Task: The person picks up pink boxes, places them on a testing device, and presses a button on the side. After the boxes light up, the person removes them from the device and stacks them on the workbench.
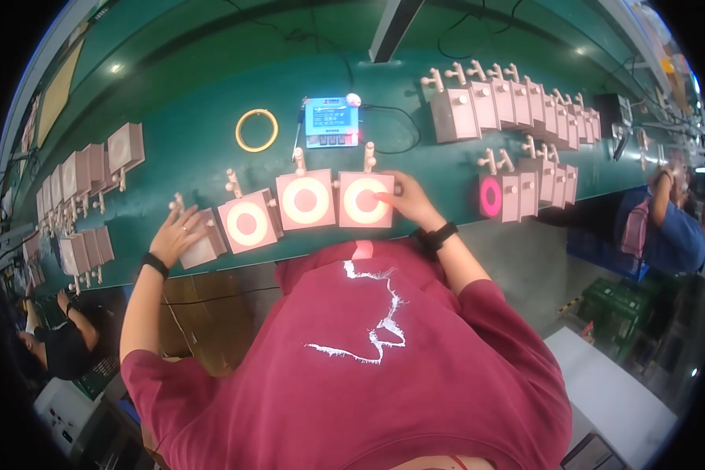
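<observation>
Three pale pink square boxes with glowing ring lights stand in a row before me: a left lit box [228,233], a middle lit box [287,218] and a right lit box [348,218]. Each has a peg-like stem on its far side. My right hand [417,205] closes on the right edge of the right lit box, its thumb over the ring. My left hand [177,235] lies with fingers spread against an unlit pink box [205,249], left of the row. That box sits at a slant, its front hidden.
Behind the row are a small blue-screened device [330,121] with cables and a yellow tape roll [257,130]. Similar boxes stand grouped at left [74,174] and right [456,114]; one right-hand box has a magenta ring [490,196]. Other people work at both sides.
</observation>
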`<act>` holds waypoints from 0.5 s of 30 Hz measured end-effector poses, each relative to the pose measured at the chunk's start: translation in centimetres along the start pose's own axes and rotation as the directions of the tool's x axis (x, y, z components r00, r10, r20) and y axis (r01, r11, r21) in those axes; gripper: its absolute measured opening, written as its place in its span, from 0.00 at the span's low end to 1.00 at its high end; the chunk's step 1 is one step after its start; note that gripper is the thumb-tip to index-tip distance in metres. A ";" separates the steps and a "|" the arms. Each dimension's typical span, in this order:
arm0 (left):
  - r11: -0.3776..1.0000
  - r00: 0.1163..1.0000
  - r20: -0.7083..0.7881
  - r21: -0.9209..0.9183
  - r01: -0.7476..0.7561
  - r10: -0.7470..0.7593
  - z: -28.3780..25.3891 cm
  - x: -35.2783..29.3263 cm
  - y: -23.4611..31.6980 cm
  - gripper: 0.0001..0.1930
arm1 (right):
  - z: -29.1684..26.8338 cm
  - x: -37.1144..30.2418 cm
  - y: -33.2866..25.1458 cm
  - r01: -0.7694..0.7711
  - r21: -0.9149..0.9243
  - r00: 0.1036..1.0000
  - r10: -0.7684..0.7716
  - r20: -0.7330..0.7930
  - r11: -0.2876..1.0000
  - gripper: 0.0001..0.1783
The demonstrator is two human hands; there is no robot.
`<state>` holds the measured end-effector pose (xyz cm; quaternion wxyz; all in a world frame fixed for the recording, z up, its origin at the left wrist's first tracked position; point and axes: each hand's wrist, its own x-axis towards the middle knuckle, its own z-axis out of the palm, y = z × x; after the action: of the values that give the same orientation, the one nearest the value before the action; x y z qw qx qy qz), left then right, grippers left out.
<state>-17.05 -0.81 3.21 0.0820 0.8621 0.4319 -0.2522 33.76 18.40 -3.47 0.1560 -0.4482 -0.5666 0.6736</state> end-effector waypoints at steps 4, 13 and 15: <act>0.923 0.888 -0.283 0.023 0.385 -0.363 -0.9 -0.2 2.6 0.34 | -0.3 -0.6 -0.4 0.050 -0.111 0.993 -0.061 -0.098 0.993 0.27; 0.720 0.776 -0.077 -0.440 0.537 -0.626 -2.8 2.3 7.2 0.49 | -5.5 -1.0 -0.9 0.066 -0.063 0.998 -0.065 0.012 0.996 0.22; 0.746 0.797 -0.055 -0.397 0.535 -0.601 -2.3 2.2 6.6 0.49 | -7.3 -0.9 -0.6 0.015 -0.150 0.996 -0.002 0.088 0.989 0.20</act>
<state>-9.89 -2.47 3.55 0.1189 0.6773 0.7187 -0.1026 39.74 22.50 -2.27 0.1000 -0.4264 -0.6240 0.6472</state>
